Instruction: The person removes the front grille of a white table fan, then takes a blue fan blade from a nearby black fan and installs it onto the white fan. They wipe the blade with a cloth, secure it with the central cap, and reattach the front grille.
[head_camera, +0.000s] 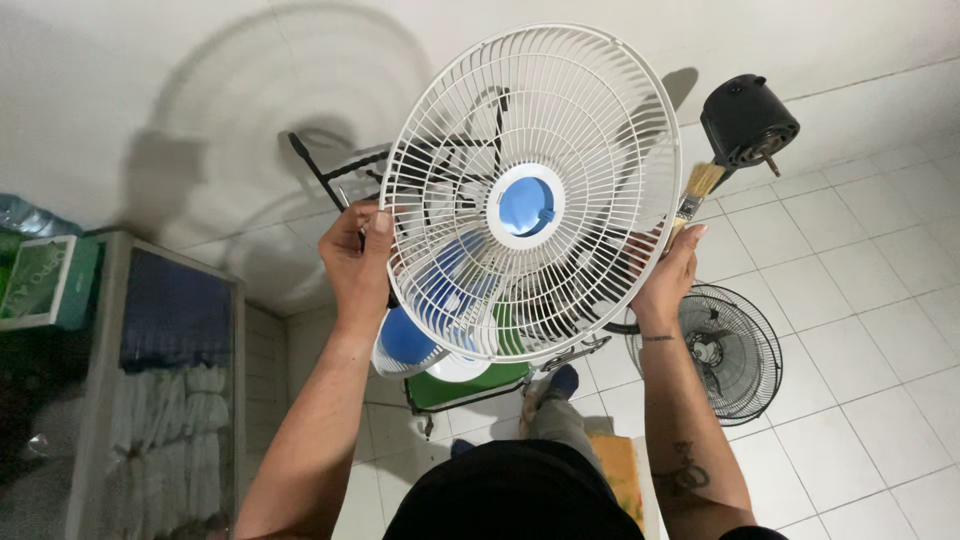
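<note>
A round white fan guard (560, 130) with a blue centre cap is held up in front of me, tilted towards the camera. My left hand (355, 255) grips its left rim. My right hand (672, 272) grips the right rim and also holds a small paintbrush (697, 190) with pale bristles pointing up. Behind the guard I see blue fan blades (405, 338) over a green folding stool (470, 385).
A black fan motor (748, 120) stands on the white tiled floor at upper right. A dark wire fan guard (735, 350) lies on the tiles by my right forearm. A glass-fronted cabinet (170, 390) stands at left, with a green box (40, 280) on top.
</note>
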